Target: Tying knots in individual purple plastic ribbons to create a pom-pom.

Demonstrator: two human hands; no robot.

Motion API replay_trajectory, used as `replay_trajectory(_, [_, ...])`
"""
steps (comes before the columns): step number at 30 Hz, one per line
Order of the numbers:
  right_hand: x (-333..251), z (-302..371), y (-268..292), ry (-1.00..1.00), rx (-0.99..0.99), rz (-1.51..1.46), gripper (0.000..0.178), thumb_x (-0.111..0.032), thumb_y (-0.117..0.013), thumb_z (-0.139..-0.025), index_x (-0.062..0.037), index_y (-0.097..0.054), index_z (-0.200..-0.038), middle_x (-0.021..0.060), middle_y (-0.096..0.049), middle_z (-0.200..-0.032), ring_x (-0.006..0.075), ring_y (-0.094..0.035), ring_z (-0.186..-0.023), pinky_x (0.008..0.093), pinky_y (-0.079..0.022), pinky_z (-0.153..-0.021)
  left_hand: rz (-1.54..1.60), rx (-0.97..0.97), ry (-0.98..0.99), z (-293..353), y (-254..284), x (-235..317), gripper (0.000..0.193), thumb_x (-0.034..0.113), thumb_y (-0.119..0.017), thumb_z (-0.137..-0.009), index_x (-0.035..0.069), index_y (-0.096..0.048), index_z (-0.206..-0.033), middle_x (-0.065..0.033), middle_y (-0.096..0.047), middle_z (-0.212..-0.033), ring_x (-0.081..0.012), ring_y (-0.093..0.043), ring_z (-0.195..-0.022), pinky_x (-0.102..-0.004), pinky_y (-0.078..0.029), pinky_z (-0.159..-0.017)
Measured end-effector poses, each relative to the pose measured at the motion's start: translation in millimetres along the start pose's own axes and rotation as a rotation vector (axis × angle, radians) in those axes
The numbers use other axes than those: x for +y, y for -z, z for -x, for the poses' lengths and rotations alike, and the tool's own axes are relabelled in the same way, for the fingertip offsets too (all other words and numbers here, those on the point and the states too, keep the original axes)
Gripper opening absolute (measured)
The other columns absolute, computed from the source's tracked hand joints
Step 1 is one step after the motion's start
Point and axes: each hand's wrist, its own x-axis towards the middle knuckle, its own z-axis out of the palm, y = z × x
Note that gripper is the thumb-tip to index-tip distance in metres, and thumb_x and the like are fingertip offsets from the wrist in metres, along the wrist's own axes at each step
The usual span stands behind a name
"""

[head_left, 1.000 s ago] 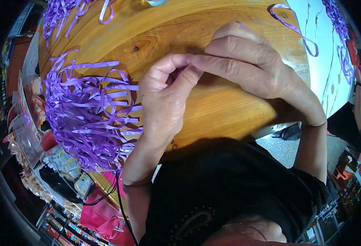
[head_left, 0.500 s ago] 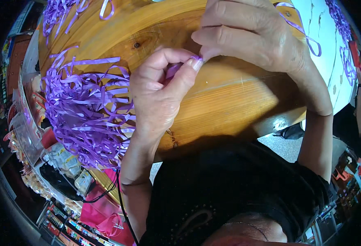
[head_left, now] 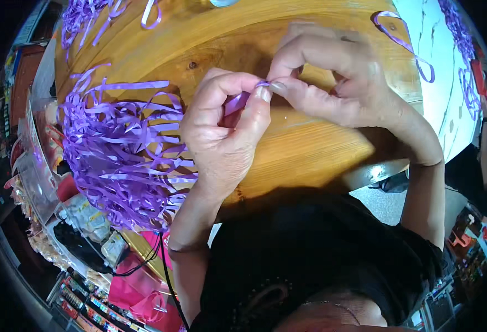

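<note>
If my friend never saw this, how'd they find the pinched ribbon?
Start at the wooden table, then find the left hand over it. The purple ribbon peeks from inside that hand's curled grip. Unlike the loose ribbon pile further left, this one is pinched.

Ribbon strip (head_left: 236, 103) in the left hand (head_left: 216, 119), right hand (head_left: 343, 72) just beside, both over the table (head_left: 304, 149)

On the table, just left of the left hand, a big ribbon heap (head_left: 122, 149); behind it, at the far left, a second heap (head_left: 83, 19), with a ribbon loop (head_left: 158, 21) to its right; at the far right, beyond the right hand, a loose ribbon (head_left: 402, 44) reaching onto the adjoining surface (head_left: 445, 116); at lower left, below the big ribbon heap, a bag (head_left: 127, 293)
</note>
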Motion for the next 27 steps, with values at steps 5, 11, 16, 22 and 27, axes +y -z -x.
replay_trajectory(5, [-2.1,2.3,-6.1,-0.478,0.017,-0.584,0.004,-0.005,-0.064,-0.081,-0.0019,-0.061,-0.081,-0.0012,-0.057,-0.075,0.0048,-0.051,-0.069,0.0191,-0.04,-0.062,0.146,-0.017,0.068,2.6,0.2,1.5,0.011,-0.005,-0.063,-0.078,0.003,-0.061,-0.086,0.0035,-0.05,-0.077,-0.0019,-0.039,-0.063,-0.0161,-0.031,-0.053])
replay_trajectory(11, [1.3,4.7,-11.7,-0.668,0.037,-0.936,0.007,-0.009,-0.065,-0.081,-0.0033,-0.061,-0.083,-0.0016,-0.057,-0.077,0.004,-0.049,-0.07,0.019,-0.041,-0.064,0.544,-0.004,0.26,4.4,-2.7,7.2,0.013,-0.007,-0.062,-0.079,0.0,-0.061,-0.089,0.0007,-0.052,-0.081,-0.0044,-0.043,-0.069,-0.0176,-0.034,-0.059])
replay_trajectory(16, [-0.6,5.0,-12.9,-0.703,0.054,-0.944,0.006,-0.008,-0.064,-0.081,-0.0032,-0.06,-0.083,-0.0016,-0.056,-0.076,0.0051,-0.049,-0.069,0.0197,-0.04,-0.064,0.571,0.005,0.246,2.9,0.7,0.1,0.012,-0.006,-0.063,-0.078,0.001,-0.061,-0.088,0.0006,-0.052,-0.08,-0.0045,-0.042,-0.067,-0.018,-0.034,-0.056])
replay_trajectory(22, [-5.9,4.3,-7.9,-0.301,0.039,-0.4,0.006,-0.006,-0.061,-0.082,-0.0024,-0.057,-0.079,-0.0018,-0.053,-0.074,0.0051,-0.047,-0.068,0.0199,-0.036,-0.062,-0.192,0.007,-0.183,1.5,1.5,1.6,0.01,-0.002,-0.065,-0.077,0.003,-0.061,-0.084,0.0011,-0.05,-0.077,-0.0032,-0.04,-0.06,-0.0174,-0.032,-0.05])
replay_trajectory(27, [8.5,6.1,-18.6,-0.717,0.045,-0.984,0.007,-0.009,-0.061,-0.08,-0.0022,-0.059,-0.081,-0.0009,-0.055,-0.075,0.0061,-0.047,-0.069,0.0206,-0.037,-0.064,0.465,0.007,0.279,1.4,-0.7,-0.1,0.014,-0.005,-0.063,-0.079,0.001,-0.061,-0.091,0.0012,-0.049,-0.078,-0.0044,-0.04,-0.062,-0.0189,-0.033,-0.053])
